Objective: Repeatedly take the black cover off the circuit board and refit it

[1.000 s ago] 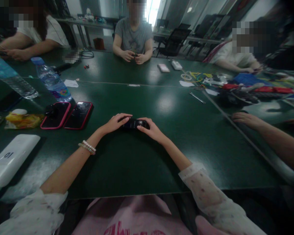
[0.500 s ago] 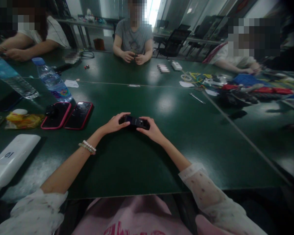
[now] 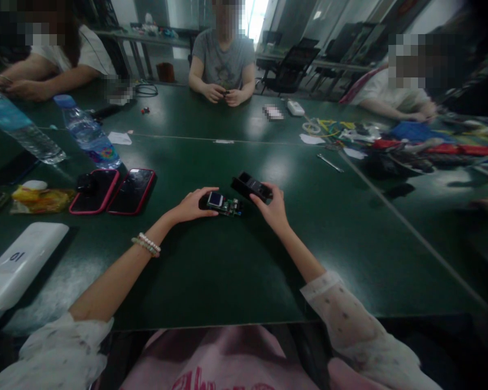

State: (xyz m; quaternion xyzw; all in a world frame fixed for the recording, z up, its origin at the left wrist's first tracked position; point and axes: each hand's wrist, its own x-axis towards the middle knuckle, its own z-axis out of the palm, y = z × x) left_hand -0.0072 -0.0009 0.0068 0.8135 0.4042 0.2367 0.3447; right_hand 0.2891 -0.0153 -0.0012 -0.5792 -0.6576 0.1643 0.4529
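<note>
Pinching at left: The left hand [image 3: 193, 207] had its thumb at the near edge and its fingers at the far edge of a green circuit board [image 3: 231, 207], closed on its left end.
Pinching at right: The right hand [image 3: 275, 210] gripped the right end of a black case [image 3: 250, 185], thumb on the near side, fingers bent around the end.
Board: It was over the middle of the bench [image 3: 223, 271], its small screen [image 3: 215, 200] toward the left hand; whether it rested on the surface could not be told.
Case: It slanted just beyond and to the right of the board; whether the 2 touched was unclear.
Left wrist: 2 beaded bracelets [image 3: 146, 245] circled it.
Bench, left: A pink-edged phone [image 3: 101, 197] lay just beside a red-edged phone [image 3: 132, 190], near a yellow package [image 3: 44, 201], a white device [image 3: 28, 262] and a blue-capped bottle [image 3: 90, 135].
Bench, right: A wrench [image 3: 330, 163] lay near a jumble of cables [image 3: 329, 129].
Far side: A person in a grey shirt [image 3: 223, 62] sat with both hands together, holding something too small to tell.
</note>
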